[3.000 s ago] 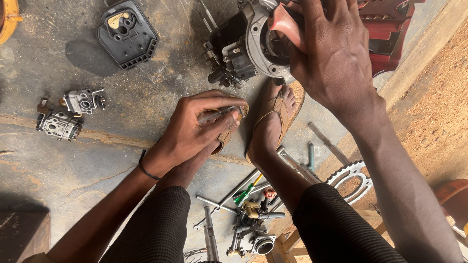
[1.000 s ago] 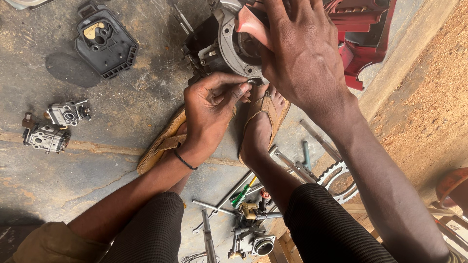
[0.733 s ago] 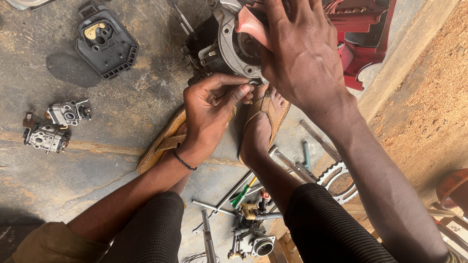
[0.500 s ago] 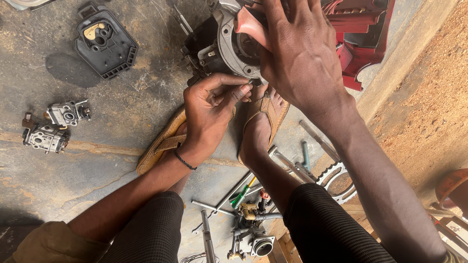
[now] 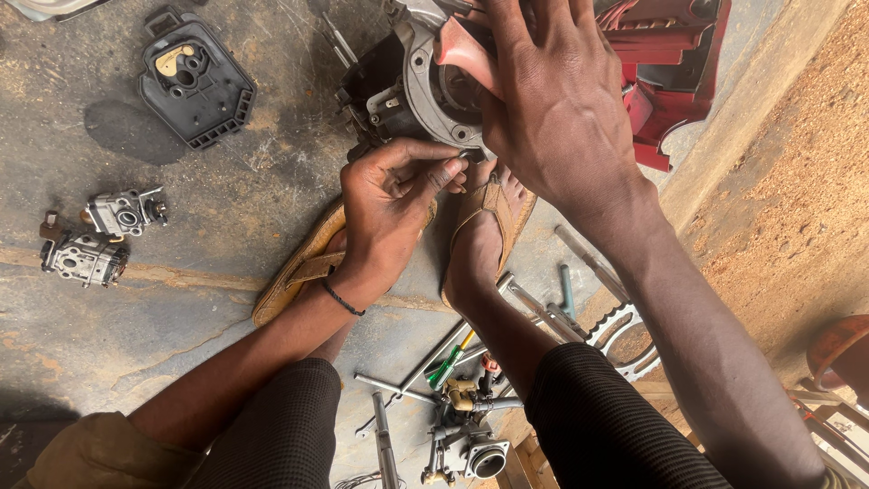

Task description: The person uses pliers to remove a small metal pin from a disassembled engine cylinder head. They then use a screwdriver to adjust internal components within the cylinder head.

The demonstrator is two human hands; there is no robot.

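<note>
The concrete floor (image 5: 226, 299) carries everything; a red machine housing (image 5: 674, 63) lies at the top right, and against it sits a small grey engine block (image 5: 412, 95), propped above the person's sandalled feet; the right hand (image 5: 557, 118) lies spread over the block's top, fingers wide and pressing it; the left hand (image 5: 389, 204) reaches its lower rim, fingers (image 5: 444, 172) pinched narrow on something too small to tell; a black cover (image 5: 195, 80) and two carburettors (image 5: 100, 235) lie well apart to the left.
</note>
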